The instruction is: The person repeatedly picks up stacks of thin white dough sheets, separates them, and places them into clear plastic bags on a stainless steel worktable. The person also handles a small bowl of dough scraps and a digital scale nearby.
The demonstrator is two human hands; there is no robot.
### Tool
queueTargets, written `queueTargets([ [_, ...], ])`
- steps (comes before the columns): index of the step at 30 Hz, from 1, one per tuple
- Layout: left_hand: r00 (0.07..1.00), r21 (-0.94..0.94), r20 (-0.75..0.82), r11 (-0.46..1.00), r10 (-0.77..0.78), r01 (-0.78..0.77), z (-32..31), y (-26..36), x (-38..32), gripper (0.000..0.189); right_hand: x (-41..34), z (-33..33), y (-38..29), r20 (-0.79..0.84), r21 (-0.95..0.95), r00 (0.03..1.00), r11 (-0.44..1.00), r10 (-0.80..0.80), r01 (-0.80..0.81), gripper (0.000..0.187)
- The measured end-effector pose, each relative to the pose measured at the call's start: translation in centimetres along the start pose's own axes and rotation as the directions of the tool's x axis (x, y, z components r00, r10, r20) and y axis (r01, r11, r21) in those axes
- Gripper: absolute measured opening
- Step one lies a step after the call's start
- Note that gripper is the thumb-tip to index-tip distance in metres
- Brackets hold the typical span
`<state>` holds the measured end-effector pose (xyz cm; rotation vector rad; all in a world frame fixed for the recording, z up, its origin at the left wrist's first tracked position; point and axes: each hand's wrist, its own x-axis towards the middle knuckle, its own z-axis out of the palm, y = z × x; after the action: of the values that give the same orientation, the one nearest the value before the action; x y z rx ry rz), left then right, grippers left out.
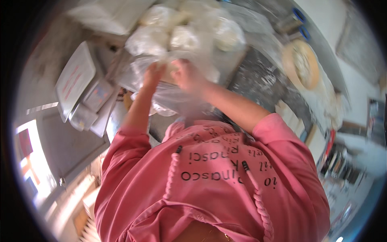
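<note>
Both my hands are over a thin clear plastic bag (178, 92) at the near edge of the work surface. My left hand (154, 74) has its fingers together on the bag's film. Just to its right, my right hand (187, 75) is curled, with film at its fingertips; motion blurs it. A pale patch shows between the hands, too blurred to name. Right beyond them lie several clear bags (184, 39) filled with pale, rounded contents, one bulging bag (228, 34) to the right.
A dark worktop (257, 75) dusted with white powder extends right. On it stands a round wooden steamer-like container (315, 71) with pale pieces inside. Two rolls with blue ends (298, 15) lie farther back. At left are a white plastic lid (75, 77) bearing red writing and a box-like device (98, 95).
</note>
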<state>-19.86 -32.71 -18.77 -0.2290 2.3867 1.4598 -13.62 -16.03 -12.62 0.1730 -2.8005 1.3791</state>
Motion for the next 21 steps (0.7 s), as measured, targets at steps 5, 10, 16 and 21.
queueTargets([
  [5,0.974,0.526,-0.036,0.833,0.223,-0.171,0.9,0.4,0.1,0.038,-11.1,-10.8,1.1,-0.072,-0.01,0.99,0.993,-0.118,0.117,0.015],
  [10,0.849,0.553,-0.184,0.766,0.496,-0.327,2.6,2.5,-4.1,0.041,-21.7,-23.6,13.3,-0.35,-0.528,0.878,0.705,0.328,-0.474,0.018],
  [16,0.621,0.24,-0.055,0.614,0.782,-0.752,9.0,10.6,-15.3,0.035,-27.8,-27.7,17.4,-0.234,-0.733,0.935,0.583,0.265,-0.349,0.015],
  [21,0.626,-0.069,0.395,0.701,0.673,-0.71,19.8,12.6,-20.8,0.029,-27.9,-28.2,20.1,-0.406,-0.403,0.898,0.848,0.172,-0.344,0.009],
])
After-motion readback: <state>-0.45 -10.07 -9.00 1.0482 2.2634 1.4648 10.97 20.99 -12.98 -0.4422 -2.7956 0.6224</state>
